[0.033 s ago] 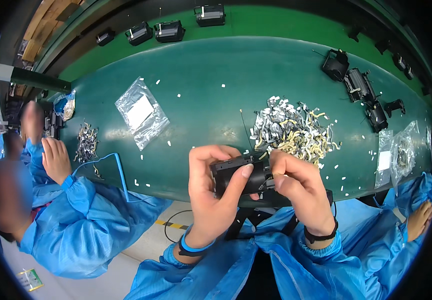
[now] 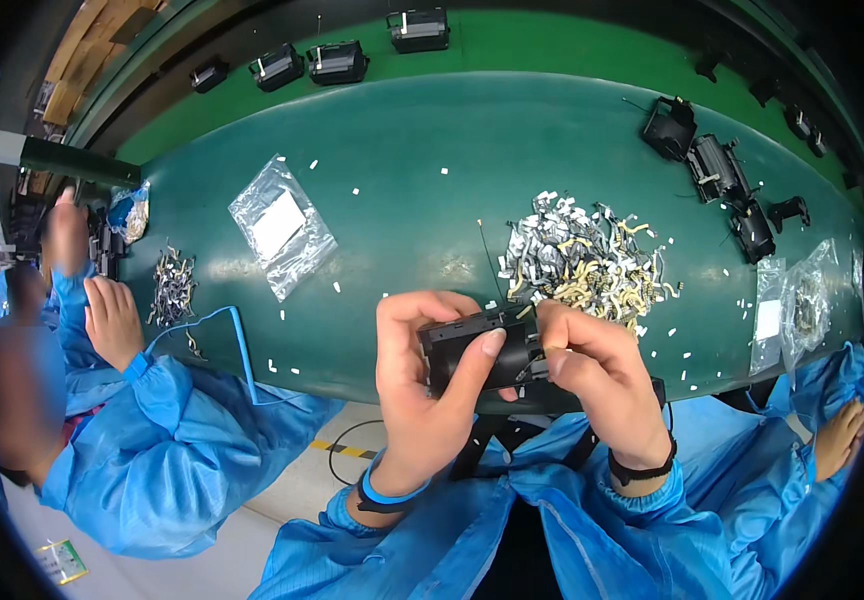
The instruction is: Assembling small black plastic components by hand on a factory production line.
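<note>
Both my hands hold a black rectangular plastic part (image 2: 470,352) just above the near edge of the green table (image 2: 432,140). My left hand (image 2: 420,395) wraps its left end, with the thumb laid across the front face. My right hand (image 2: 600,385) pinches the right end, where a small metal piece shows at the fingertips. Just beyond the hands lies a pile of small silver and brass metal clips (image 2: 587,258). Small white bits are scattered over the table.
A clear plastic bag (image 2: 280,228) lies left of centre. Several black parts (image 2: 714,168) sit at the far right, more on the back strip (image 2: 337,60). Clear bags (image 2: 792,305) lie at right. A co-worker's hand (image 2: 112,320) rests by a small clip pile (image 2: 174,285).
</note>
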`<action>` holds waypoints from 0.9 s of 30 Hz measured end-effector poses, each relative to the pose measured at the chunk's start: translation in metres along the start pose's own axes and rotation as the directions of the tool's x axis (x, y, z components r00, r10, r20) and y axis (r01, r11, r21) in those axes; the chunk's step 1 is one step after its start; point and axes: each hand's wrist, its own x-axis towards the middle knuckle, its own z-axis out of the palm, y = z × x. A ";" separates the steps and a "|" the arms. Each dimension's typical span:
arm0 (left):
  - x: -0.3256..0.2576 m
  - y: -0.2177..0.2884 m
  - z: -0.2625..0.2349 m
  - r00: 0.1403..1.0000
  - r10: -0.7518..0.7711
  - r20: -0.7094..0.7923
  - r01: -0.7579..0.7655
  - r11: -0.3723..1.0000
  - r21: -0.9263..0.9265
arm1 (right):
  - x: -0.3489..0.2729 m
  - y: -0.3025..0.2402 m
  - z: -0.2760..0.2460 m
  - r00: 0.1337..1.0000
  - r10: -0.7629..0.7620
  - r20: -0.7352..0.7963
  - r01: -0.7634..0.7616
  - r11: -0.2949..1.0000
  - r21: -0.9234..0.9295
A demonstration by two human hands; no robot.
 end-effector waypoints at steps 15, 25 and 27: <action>-0.013 -0.006 0.014 0.984 0.152 -0.088 -0.128 0.964 0.235 | 0.001 0.016 0.021 0.710 -0.698 -0.094 0.459 0.560 -0.689; -0.010 0.018 -0.014 0.822 0.498 0.275 -0.514 0.443 0.734 | -0.001 0.002 0.010 0.680 -0.729 0.083 0.463 0.338 -0.819; -0.008 0.015 -0.016 0.814 0.487 0.315 -0.553 0.485 0.677 | -0.003 0.003 0.010 0.683 -0.725 0.087 0.477 0.352 -0.806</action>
